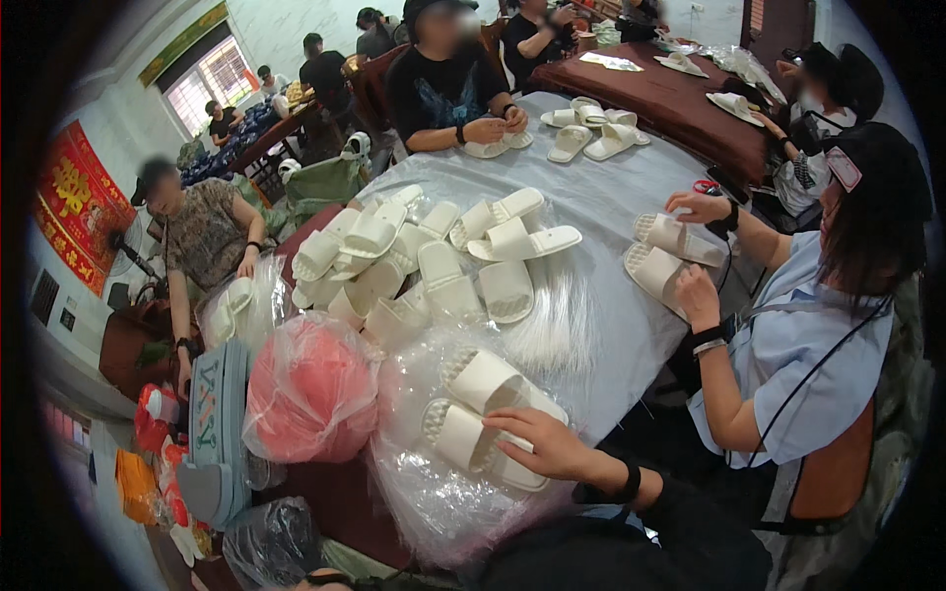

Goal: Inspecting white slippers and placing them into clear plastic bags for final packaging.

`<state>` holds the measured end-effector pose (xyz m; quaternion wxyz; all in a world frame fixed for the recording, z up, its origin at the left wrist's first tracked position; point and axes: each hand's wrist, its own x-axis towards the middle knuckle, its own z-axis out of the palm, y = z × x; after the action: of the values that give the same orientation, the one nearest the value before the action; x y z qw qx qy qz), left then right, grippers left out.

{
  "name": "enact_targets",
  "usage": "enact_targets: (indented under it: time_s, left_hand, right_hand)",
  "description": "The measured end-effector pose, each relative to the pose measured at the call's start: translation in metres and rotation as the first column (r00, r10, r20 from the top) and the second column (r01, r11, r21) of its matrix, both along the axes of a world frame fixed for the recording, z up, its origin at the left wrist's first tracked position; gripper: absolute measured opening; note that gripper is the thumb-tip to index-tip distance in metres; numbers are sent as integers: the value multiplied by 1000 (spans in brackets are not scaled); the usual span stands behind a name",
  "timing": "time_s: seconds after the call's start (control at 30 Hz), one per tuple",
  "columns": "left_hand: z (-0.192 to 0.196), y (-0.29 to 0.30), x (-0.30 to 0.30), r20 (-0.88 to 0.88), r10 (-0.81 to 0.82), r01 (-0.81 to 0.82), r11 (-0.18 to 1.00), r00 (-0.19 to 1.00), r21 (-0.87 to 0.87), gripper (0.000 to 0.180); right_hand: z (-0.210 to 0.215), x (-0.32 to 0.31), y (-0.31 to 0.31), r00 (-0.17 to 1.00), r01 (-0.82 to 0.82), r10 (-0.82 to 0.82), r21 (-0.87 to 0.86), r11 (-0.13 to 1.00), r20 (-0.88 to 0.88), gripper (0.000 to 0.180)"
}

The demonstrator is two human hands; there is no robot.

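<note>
A pair of cream slippers lies on clear plastic wrap at the near middle of the table: the far slipper (498,381) and the near slipper (459,434) sit side by side, toes to the left. My right hand (542,441) reaches over them from the lower right. Its fingers are stretched out and rest at the straps and footbeds, without closing round either one. Of my left hand (323,573) only a bit of skin beside a dark wristband shows at the lower edge. Its fingers are hidden. Crumpled plastic wrap (424,507) spreads under and around the pair.
A heap of slippers (379,231) covers the table's middle. To the left stand a plastic-wrapped pink bundle (313,389) and blue-grey slippers (217,424). Co-workers sit around; one on the right handles a slipper pair (658,266), another across the table handles slippers (498,145).
</note>
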<state>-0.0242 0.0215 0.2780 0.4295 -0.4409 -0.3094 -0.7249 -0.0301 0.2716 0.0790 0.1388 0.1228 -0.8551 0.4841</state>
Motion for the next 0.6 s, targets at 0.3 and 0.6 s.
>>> enact_targets:
  time_s: [0.3,0.6]
  left_hand:
    - [-170,-4,-4,218,457,278,-68,862,-958,28]
    - [-242,-8,22,-240,466,-36,-403,852,-914,48]
  right_hand:
    - [-50,0,-2,991,-77,25,412,908,131,36]
    - [-77,-61,-33,971,-118,-6,498,859,240,33]
